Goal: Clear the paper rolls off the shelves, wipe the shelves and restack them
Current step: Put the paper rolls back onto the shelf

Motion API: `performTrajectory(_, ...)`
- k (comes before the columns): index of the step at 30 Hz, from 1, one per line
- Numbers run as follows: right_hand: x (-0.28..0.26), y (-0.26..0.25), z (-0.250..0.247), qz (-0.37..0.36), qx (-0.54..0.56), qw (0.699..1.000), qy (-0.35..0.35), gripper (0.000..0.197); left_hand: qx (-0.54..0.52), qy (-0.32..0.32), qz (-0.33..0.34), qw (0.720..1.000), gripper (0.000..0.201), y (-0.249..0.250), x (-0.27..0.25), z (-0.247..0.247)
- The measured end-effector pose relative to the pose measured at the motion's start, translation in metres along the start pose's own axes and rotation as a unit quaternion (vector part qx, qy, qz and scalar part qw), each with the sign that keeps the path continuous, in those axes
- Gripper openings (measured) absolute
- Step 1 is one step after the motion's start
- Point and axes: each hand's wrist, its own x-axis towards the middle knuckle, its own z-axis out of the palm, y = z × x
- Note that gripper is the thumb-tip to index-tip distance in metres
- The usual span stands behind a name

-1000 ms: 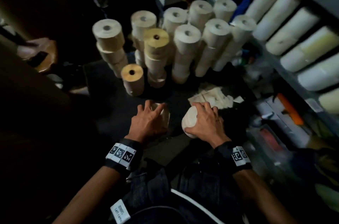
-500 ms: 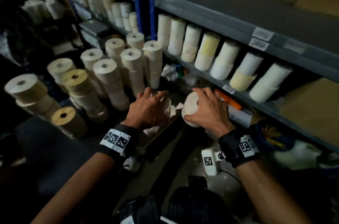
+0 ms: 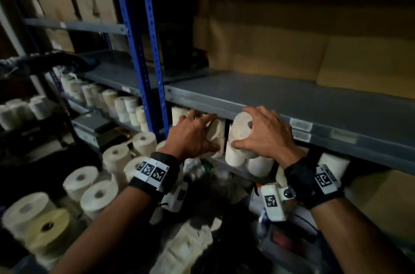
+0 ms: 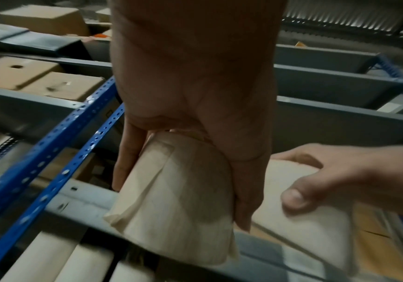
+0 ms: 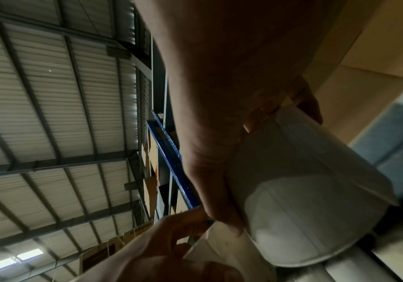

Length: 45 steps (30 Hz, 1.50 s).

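Left hand (image 3: 190,137) wraps a cream paper roll (image 4: 178,208), fingers and thumb curled round its side; the outer sheet's loose edge shows in the left wrist view. Right hand (image 3: 267,134) grips a second, whiter roll (image 3: 241,128), fingers over its end face, thumb under its side. We take the grey shelf edge (image 3: 224,105) as landmark: both held rolls sit just below it, at the mouth of the lower shelf bay, side by side and close together.

More rolls lie on their sides in the bay under the edge (image 3: 258,163). Down and left of the edge, upright stacks of rolls (image 3: 98,193) stand in rows. A blue perforated upright (image 3: 155,67) rises left of the hands; the grey board above the edge looks bare near its front, with cardboard behind.

Judgement: we read this as restacking. To do it well, we keep each roll level, pass it under the edge without catching the loose sheet, and seat it against its neighbours before we let go.
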Motion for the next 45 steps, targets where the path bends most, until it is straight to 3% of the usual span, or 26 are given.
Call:
performTrajectory(11, 0.170, -0.036, 0.004, 0.009, -0.001, 1.000, 0.002, 0.112, -0.006, 0.024, -0.032, 0.999, 0.103, -0.102, 0.187, -0.022)
performTrajectory(22, 0.302, -0.031, 0.051, -0.015, 0.010, 1.000, -0.018, 0.106, -0.013, 0.045, -0.063, 0.997, 0.085, -0.183, 0.314, 0.020)
performTrajectory(26, 0.340, -0.035, 0.060, -0.025, 0.015, 0.999, -0.018, 0.105, -0.024, 0.062, -0.042, 0.997, 0.089, -0.201, 0.325, 0.034)
performTrajectory(29, 0.366, -0.047, 0.063, -0.036, 0.026, 0.999, -0.013, 0.103, -0.072, 0.118, -0.026, 0.990, 0.097, -0.207, 0.313, 0.042)
performTrajectory(34, 0.407, -0.081, 0.059, -0.065, 0.066, 0.996, 0.013, 0.109, -0.125, 0.220, -0.039, 0.967, 0.080, -0.218, 0.282, 0.050)
performTrajectory(37, 0.428, -0.109, 0.058, -0.086, 0.099, 0.991, 0.014, 0.120, -0.140, 0.223, -0.051, 0.963, 0.075, -0.223, 0.270, 0.053)
performTrajectory(42, 0.446, -0.152, 0.091, -0.110, 0.121, 0.986, -0.025, 0.122, -0.189, 0.233, -0.068, 0.951, 0.067, -0.230, 0.265, 0.056)
performTrajectory(45, 0.446, -0.157, 0.111, -0.105, 0.140, 0.985, 0.017, 0.117, -0.199, 0.220, -0.076, 0.952, 0.064, -0.231, 0.264, 0.062)
